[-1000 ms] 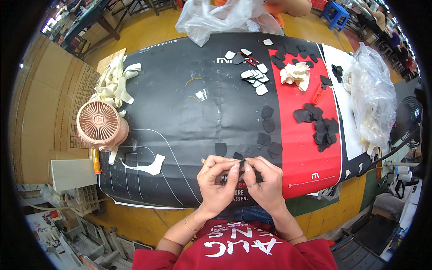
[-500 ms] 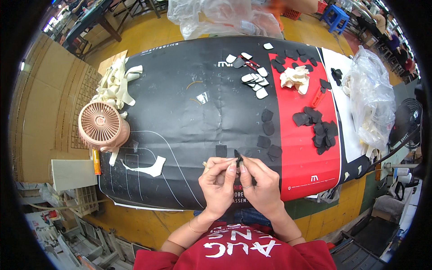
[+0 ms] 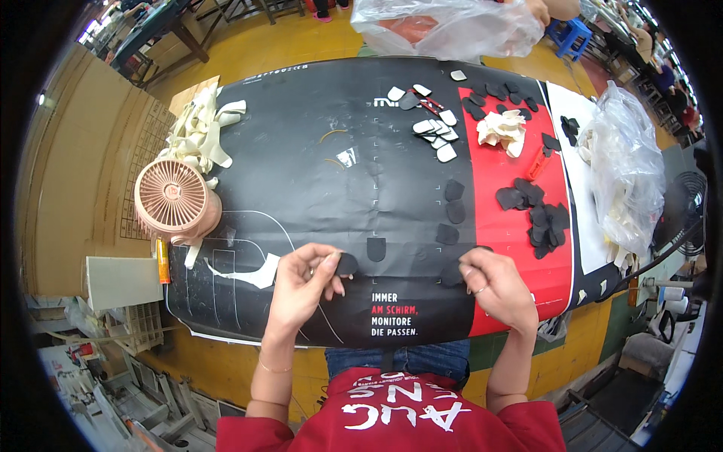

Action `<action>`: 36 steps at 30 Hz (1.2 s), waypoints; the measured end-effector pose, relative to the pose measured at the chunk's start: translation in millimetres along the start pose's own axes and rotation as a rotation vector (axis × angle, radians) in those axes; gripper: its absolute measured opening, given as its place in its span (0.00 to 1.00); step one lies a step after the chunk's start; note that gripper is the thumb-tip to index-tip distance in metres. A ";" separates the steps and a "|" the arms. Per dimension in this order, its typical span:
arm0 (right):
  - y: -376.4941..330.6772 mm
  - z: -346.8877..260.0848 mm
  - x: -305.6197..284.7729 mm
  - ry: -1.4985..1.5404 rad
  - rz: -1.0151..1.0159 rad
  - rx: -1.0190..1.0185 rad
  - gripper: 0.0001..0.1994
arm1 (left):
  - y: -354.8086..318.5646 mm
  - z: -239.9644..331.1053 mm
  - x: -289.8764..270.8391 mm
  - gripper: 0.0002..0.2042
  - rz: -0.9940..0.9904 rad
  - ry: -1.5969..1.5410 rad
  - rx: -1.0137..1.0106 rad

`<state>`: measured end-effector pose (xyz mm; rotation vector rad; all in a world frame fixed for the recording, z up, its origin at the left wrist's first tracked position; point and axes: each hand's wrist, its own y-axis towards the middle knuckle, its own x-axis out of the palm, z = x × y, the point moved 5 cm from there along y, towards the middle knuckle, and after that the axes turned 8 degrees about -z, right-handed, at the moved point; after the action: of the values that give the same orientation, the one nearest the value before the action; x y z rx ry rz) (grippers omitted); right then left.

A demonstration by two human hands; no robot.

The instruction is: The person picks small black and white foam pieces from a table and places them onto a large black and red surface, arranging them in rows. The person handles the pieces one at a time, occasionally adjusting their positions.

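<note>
My left hand pinches a small black rounded fabric patch between thumb and fingers, above the black mat. To the right, my right hand is closed in a pinch at the edge of another dark patch; whether this one is lifted or touches the mat is hard to tell. Between the hands a single black patch lies flat. Further patches lie in a column near the red strip, and a heap of black patches sits on the red.
A pink fan and cream fabric scraps stand at the left. White patches, a crumpled cream cloth and a red cutter lie at the back right. Clear plastic bags rest at the right. Across the table, a person handles plastic.
My hands were together on a black piece near the front and have moved apart, left and right. The plastic across the table has shifted right.
</note>
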<state>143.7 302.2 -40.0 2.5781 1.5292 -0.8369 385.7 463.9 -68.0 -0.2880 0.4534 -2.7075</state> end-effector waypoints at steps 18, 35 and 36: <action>-13.8 14.4 -10.6 -0.425 0.399 0.084 0.15 | 91.6 52.2 31.9 0.07 -0.081 1.195 0.611; -27.9 40.8 2.1 0.610 0.467 0.095 0.07 | 32.0 0.9 137.2 0.13 -0.281 0.554 0.361; -27.3 39.5 4.2 0.664 0.482 0.067 0.07 | 30.2 -4.2 137.6 0.13 -0.319 0.463 0.277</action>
<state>105.9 308.3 -69.1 3.2504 0.8526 0.0279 269.8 383.8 -63.7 0.3829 0.1537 -3.1019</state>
